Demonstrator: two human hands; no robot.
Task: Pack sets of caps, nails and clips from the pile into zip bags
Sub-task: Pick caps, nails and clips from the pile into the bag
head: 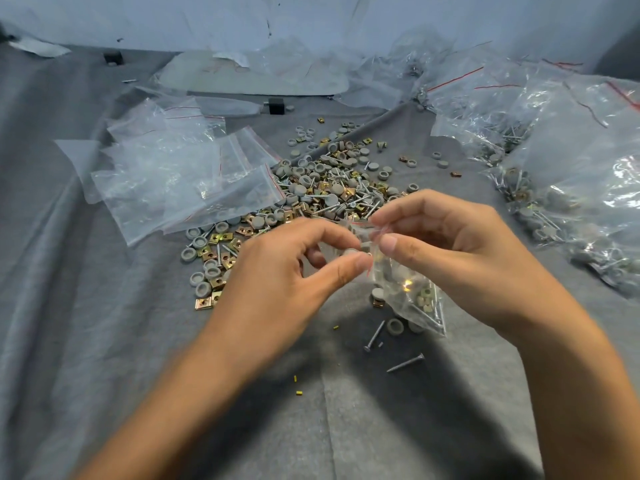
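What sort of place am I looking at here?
Probably a small hand-packing bench: a grey cloth holds a pile of caps, nails and clips, empty zip bags at left, filled bags at right.

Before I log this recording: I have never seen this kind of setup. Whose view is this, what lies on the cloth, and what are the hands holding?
There is no machine here. One camera worn on a person's head looks down at their two bare hands. The left hand and right hand both pinch the top edge of a small zip bag that holds grey caps, nails and clips. Behind it, on the grey cloth, lies the loose pile of those parts. To the left lie empty bags, to the right filled bags, and a few stray nails lie nearer the person.
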